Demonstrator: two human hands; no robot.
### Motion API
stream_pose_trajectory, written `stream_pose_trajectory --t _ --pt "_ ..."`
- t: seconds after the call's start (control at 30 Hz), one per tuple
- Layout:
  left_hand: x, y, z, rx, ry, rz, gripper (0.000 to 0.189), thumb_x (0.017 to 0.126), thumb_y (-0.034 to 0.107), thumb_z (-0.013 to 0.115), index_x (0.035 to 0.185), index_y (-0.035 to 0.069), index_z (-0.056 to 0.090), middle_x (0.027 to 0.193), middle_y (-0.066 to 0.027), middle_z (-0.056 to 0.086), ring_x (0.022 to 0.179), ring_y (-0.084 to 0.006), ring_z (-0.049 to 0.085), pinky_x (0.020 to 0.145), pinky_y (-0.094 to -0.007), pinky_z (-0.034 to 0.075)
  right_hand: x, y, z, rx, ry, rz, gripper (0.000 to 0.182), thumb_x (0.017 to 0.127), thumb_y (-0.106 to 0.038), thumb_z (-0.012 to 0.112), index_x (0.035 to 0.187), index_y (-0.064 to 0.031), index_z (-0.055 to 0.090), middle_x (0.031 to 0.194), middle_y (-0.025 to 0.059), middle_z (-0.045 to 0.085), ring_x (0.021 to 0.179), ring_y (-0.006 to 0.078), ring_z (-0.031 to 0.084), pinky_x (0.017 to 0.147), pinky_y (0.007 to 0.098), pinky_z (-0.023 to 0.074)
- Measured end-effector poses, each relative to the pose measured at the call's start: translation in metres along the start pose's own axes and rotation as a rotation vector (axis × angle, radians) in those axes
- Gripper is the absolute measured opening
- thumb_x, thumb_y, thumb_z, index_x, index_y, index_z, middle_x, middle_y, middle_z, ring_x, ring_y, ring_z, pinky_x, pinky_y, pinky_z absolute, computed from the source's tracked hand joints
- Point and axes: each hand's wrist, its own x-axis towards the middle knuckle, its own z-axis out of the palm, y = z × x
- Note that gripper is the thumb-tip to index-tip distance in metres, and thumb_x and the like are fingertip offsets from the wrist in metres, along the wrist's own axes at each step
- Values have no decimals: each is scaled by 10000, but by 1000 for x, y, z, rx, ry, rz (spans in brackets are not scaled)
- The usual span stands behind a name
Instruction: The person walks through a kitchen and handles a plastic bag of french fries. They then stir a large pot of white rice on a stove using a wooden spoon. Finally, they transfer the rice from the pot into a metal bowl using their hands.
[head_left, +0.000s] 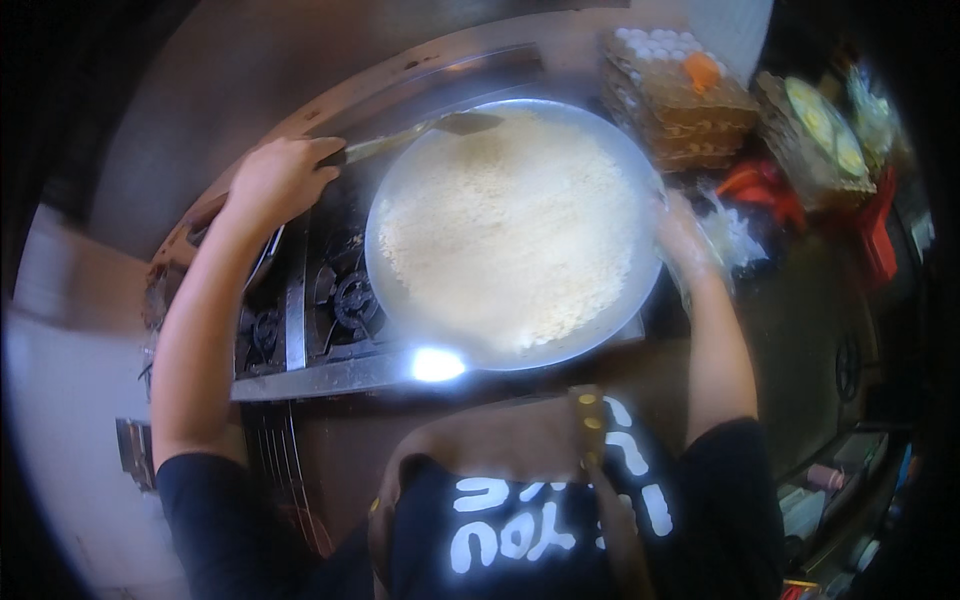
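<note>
A wide metal wok (649, 262) sits over the stove, spread with pale, grainy food (510, 232) that looks like rice. My left hand (281, 176) grips the handle of a spatula (382, 142), whose dark blade rests over the food at the wok's far left. At the wok's right rim is my right hand (682, 232), with what looks like clear plastic around its wrist. Its fingers are blurred and partly hidden at the rim, where they seem to hold the wok's edge.
Gas burners (352, 298) lie left of the wok, behind the stove's metal front edge (322, 381). Stacked egg trays (675, 112) stand at the back right, near a carton with a yellow-green oval (825, 127). Red plastic (761, 191) and a clear bag (735, 236) lie beside my right hand.
</note>
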Motion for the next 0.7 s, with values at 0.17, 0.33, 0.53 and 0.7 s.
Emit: stream_pose_trajectory --t 0.17,0.33,0.53,0.7 --pt "-40 -36 64 -109 -145 -102 288 834 227 607 1051 41 642 825 -211 662 806 -386 636 750 -451 502 -87 -32 14 197 7 179 443 969 -356 398 1179 29 467 1220 315 526 1109 466 525 920 497 405" --pt "-89 -26 44 -606 -815 -334 274 888 238 611 1031 12 671 666 -61 617 535 -130 564 490 -301 483 -106 -27 21 173 -15 309 416 968 -305 428 1213 30 407 1184 343 531 1082 482 539 913 521 418" --pt "-40 74 125 -1121 -896 -257 268 920 200 590 788 -29 636 646 -56 576 447 -100 472 403 -260 365 -98 -38 5 136 -102 253 427 970 -306 423 1234 28 400 1203 327 528 1111 475 522 930 506 418" --pt "8 96 114 -1370 -744 -333 255 908 214 601 844 -29 639 676 -55 582 485 -100 491 415 -247 365 -44 -33 -23 14 -97 170 447 966 -365 402 1201 12 450 1194 321 532 1128 480 496 941 495 398"
